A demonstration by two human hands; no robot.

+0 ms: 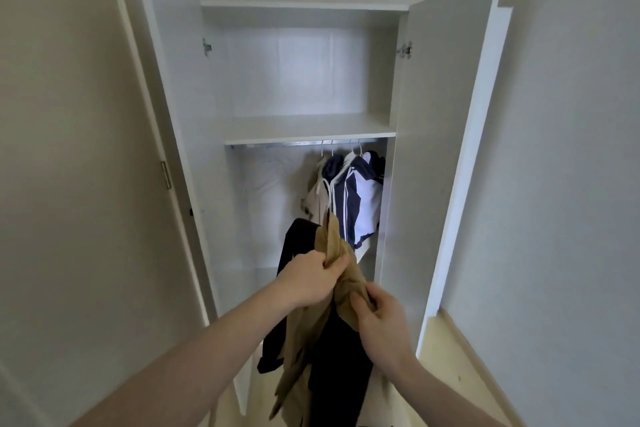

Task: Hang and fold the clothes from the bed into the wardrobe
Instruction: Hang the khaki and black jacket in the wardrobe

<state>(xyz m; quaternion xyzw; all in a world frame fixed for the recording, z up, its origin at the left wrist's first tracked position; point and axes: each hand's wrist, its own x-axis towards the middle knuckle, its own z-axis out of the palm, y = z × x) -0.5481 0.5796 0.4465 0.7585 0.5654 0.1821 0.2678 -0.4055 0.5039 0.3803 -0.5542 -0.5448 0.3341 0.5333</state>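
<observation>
I stand before the open white wardrobe (pixel 304 130). My left hand (pixel 310 279) grips the upper part of a tan garment (pixel 334 246) that hangs down in front of me. My right hand (pixel 379 319) pinches the same tan cloth a little lower and to the right. A dark garment (pixel 337 357) hangs along with it, partly behind the tan cloth and draped near my left wrist. On the rail (pixel 294 144) under the shelf hang several clothes on white hangers: a beige one (pixel 315 198) and a navy and white striped one (pixel 356 198), all at the rail's right end.
Both wardrobe doors stand wide open, the left door (pixel 166 107) and the right door (pixel 450 135). A room door (pixel 69 149) is at the far left. The upper shelf (pixel 301 125) holds nothing. Pale wood floor (pixel 457 357) shows at the lower right.
</observation>
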